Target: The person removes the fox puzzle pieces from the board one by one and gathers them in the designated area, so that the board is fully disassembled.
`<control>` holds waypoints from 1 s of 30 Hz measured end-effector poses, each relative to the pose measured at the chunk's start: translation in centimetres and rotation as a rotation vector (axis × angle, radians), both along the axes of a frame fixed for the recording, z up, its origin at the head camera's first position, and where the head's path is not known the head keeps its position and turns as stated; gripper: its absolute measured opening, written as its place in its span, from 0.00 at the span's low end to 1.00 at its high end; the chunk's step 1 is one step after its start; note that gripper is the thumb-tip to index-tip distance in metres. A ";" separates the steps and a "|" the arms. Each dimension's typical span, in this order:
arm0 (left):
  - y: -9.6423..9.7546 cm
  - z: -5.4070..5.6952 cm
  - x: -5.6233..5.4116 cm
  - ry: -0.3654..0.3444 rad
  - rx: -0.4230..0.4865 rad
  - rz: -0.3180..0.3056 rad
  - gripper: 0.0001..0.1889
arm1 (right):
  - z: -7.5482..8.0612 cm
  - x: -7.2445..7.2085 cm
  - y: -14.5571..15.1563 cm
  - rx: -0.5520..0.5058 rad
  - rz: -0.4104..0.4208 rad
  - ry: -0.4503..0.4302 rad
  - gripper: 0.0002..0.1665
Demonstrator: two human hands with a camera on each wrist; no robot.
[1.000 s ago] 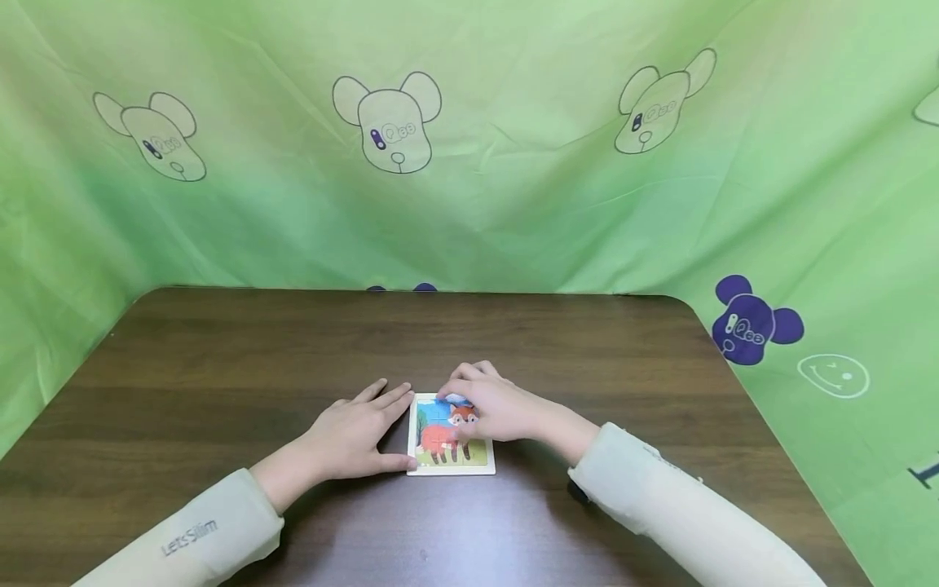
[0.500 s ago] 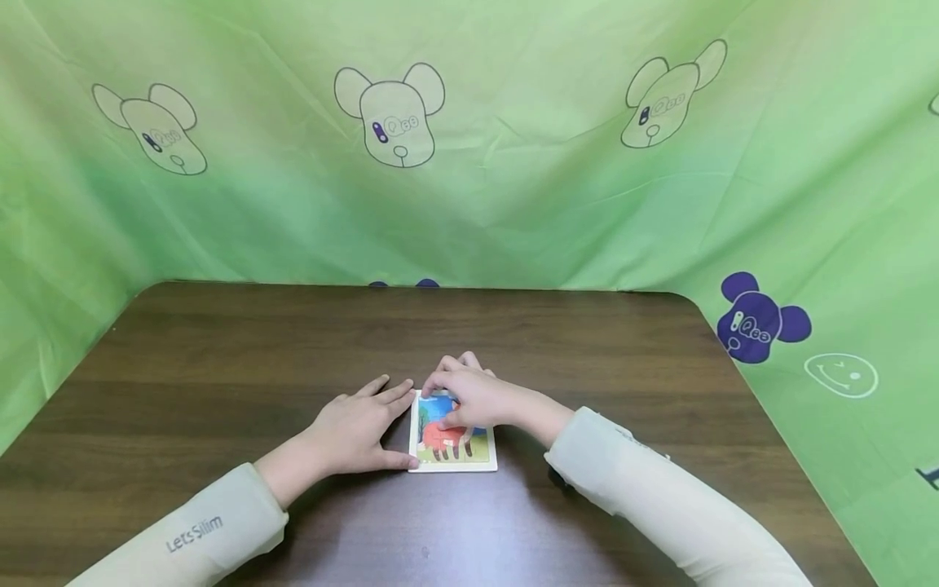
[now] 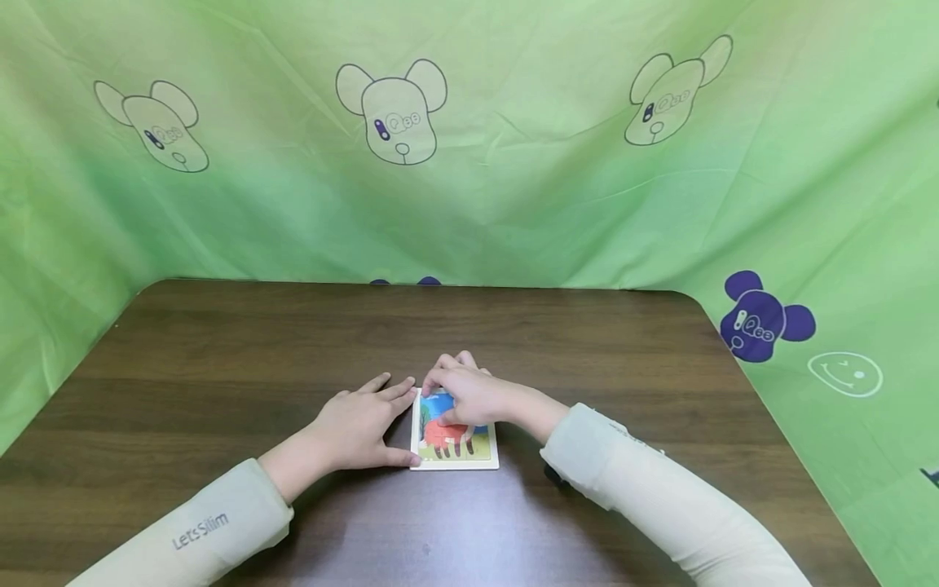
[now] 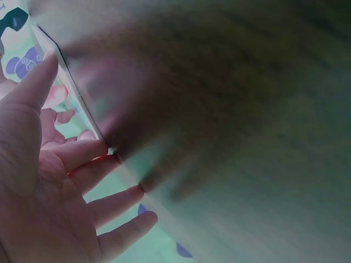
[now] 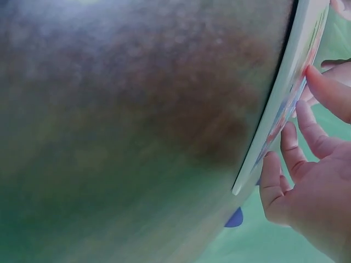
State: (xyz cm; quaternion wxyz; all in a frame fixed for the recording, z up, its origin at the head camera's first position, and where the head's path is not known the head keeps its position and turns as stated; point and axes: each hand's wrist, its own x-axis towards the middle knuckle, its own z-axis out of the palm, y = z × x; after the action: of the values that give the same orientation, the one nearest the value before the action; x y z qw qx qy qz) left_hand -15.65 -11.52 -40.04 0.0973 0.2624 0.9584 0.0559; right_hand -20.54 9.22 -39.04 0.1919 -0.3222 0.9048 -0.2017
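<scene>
Where the puzzle (image 3: 449, 440) lies: flat on the dark bench (image 3: 308, 342), straight ahead of the person, taking twelve o'clock as the bench's far edge.
Frame (image 3: 462, 467): white and near enough square, so no long axis stands out; its sides run roughly twelve to six and nine to three.
Picture (image 3: 477, 447): a red animal (image 3: 447, 432) with dark legs, blue toward twelve, yellow-green toward six, a tree (image 3: 425, 416) toward nine; the part toward two is hidden.
Left hand (image 3: 359, 428): at nine o'clock from the puzzle, fingers straight and spread, gripping nothing; thumb on the corner at half past seven, index fingertip at the corner at half past ten.
Right hand (image 3: 473, 395): over the puzzle from one o'clock, fingers bent, thumb and fingertips touching the picture; whether they pinch a piece, I cannot tell.
Nearer of the hands: the right, lying over the picture itself, while the left meets only the edge. From the left, the puzzle is at three o'clock; from the right, underneath and toward seven.
Sleeves (image 3: 201, 526): pale, the left at half past eight from the puzzle, the right about four.
Cloth (image 3: 528, 204): green, beyond the bench at twelve, printed with cartoon heads (image 3: 399, 130).
</scene>
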 end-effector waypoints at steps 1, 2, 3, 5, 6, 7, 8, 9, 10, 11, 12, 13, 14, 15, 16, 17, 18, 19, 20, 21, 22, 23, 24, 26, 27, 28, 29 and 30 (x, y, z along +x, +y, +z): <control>0.0 0.0 0.0 0.000 0.000 0.000 0.51 | 0.0 0.0 0.0 -0.001 0.002 -0.003 0.16; 0.0 0.0 0.0 -0.001 0.000 0.001 0.51 | -0.1 0.0 0.0 -0.002 0.004 -0.006 0.15; 0.0 0.1 0.0 -0.002 0.000 0.002 0.51 | -0.1 0.0 0.0 -0.002 0.007 -0.007 0.15; 0.0 0.1 0.1 -0.005 -0.001 0.003 0.51 | -0.2 -0.1 0.0 -0.001 0.015 -0.007 0.17; 0.0 0.1 0.1 -0.006 -0.002 0.004 0.51 | -0.2 -0.1 0.1 -0.001 0.019 -0.003 0.18; 0.0 0.1 0.1 -0.007 -0.003 0.005 0.51 | -0.3 -0.1 0.1 -0.001 0.023 0.003 0.19; 0.0 0.0 0.1 -0.007 -0.003 0.006 0.52 | -0.3 -0.2 0.1 0.001 0.027 0.010 0.20; -0.1 0.0 0.1 -0.007 -0.002 0.007 0.52 | -0.3 -0.2 0.1 -0.001 0.030 0.018 0.21; -0.1 0.0 0.1 -0.007 -0.001 0.008 0.52 | -0.3 -0.2 0.1 -0.002 0.034 0.024 0.21; -0.1 0.0 0.1 -0.006 -0.001 0.009 0.52 | -0.3 -0.2 0.1 -0.003 0.035 0.030 0.21; -0.1 0.0 0.1 -0.006 0.000 0.009 0.52 | -0.3 -0.3 0.1 -0.001 0.036 0.033 0.21; -0.1 0.0 0.1 -0.005 0.001 0.010 0.51 | -0.3 -0.3 0.1 0.000 0.035 0.034 0.20; -0.1 0.0 0.1 -0.003 0.000 0.010 0.51 | -0.3 -0.3 0.0 0.002 0.032 0.034 0.20; -0.1 0.0 0.1 -0.002 0.001 0.010 0.51 | -0.2 -0.3 0.0 0.002 0.029 0.033 0.19; -0.1 0.0 0.1 -0.002 0.001 0.010 0.51 | -0.2 -0.3 0.0 0.005 0.026 0.030 0.19; 0.0 0.0 0.1 -0.001 0.001 0.010 0.51 | -0.2 -0.3 0.0 0.008 0.023 0.026 0.18; 0.0 0.0 0.0 -0.001 0.002 0.009 0.51 | -0.1 -0.3 0.0 0.011 0.020 0.021 0.18; 0.0 0.0 0.0 -0.001 0.002 0.009 0.51 | -0.1 -0.3 0.0 0.011 0.016 0.017 0.17; 0.0 0.0 0.0 -0.001 0.002 0.009 0.51 | -0.1 -0.3 0.0 0.012 0.015 0.012 0.17; 0.0 0.0 0.0 -0.002 0.003 0.010 0.51 | -0.1 -0.3 0.0 0.013 0.015 0.011 0.17; 0.0 0.0 0.0 -0.003 0.003 0.011 0.51 | 0.0 -0.3 -0.1 0.013 0.016 0.008 0.17; 0.0 0.0 0.0 -0.003 0.002 0.012 0.51 | 0.0 -0.3 -0.1 0.014 0.016 0.005 0.17; 0.0 0.0 0.0 -0.003 0.002 0.013 0.51 | 0.0 -0.3 -0.1 0.014 0.017 0.004 0.17; 0.0 0.0 0.0 -0.004 0.002 0.016 0.51 | 0.0 -0.4 -0.1 0.016 0.018 -0.002 0.17; 0.0 0.0 0.1 -0.005 0.004 0.018 0.51 | 0.0 -0.4 -0.2 0.017 0.018 -0.007 0.17; 0.0 0.0 0.1 -0.007 0.005 0.019 0.51 | 0.0 -0.4 -0.2 0.018 0.018 -0.012 0.17; 0.0 0.0 0.1 -0.010 0.007 0.020 0.51 | 0.0 -0.4 -0.2 0.018 0.018 -0.016 0.17; 0.0 0.0 0.1 -0.012 0.009 0.021 0.51 | 0.0 -0.4 -0.2 0.019 0.018 -0.020 0.17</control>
State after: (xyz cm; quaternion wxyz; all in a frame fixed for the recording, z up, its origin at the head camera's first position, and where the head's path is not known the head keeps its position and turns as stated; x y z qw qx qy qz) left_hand -15.54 -11.51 -40.05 0.1011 0.2524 0.9603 0.0626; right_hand -20.95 9.03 -39.06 0.2059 -0.3263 0.9018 -0.1946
